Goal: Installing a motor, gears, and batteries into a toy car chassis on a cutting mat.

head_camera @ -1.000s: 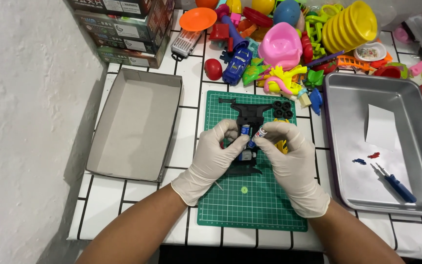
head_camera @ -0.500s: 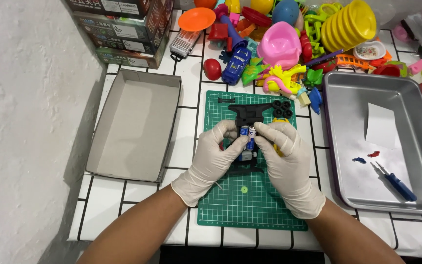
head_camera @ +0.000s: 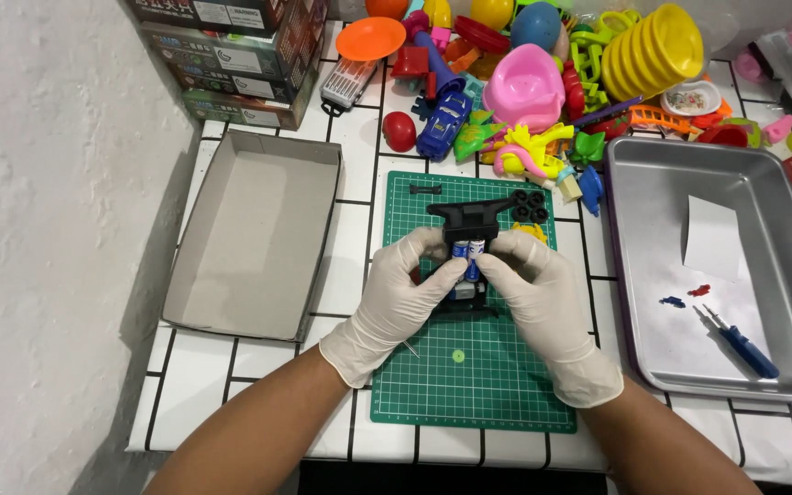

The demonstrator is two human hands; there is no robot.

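Both gloved hands — left hand point(head_camera: 396, 298), right hand point(head_camera: 535, 295) — have closed tighter around the small blue-and-white cylindrical batteries point(head_camera: 467, 254), now seated in the black plastic toy chassis point(head_camera: 469, 220) on the green cutting mat point(head_camera: 474, 385).

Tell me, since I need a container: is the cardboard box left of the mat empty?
Empty: the cardboard box shows only its bare grey floor.

box point(head_camera: 254, 234) left of mat point(head_camera: 474, 385); tray point(head_camera: 689, 183) right; toys point(head_camera: 543, 82) behind.

Black toy chassis point(head_camera: 469, 247), apparently batteries fitted, on mat.
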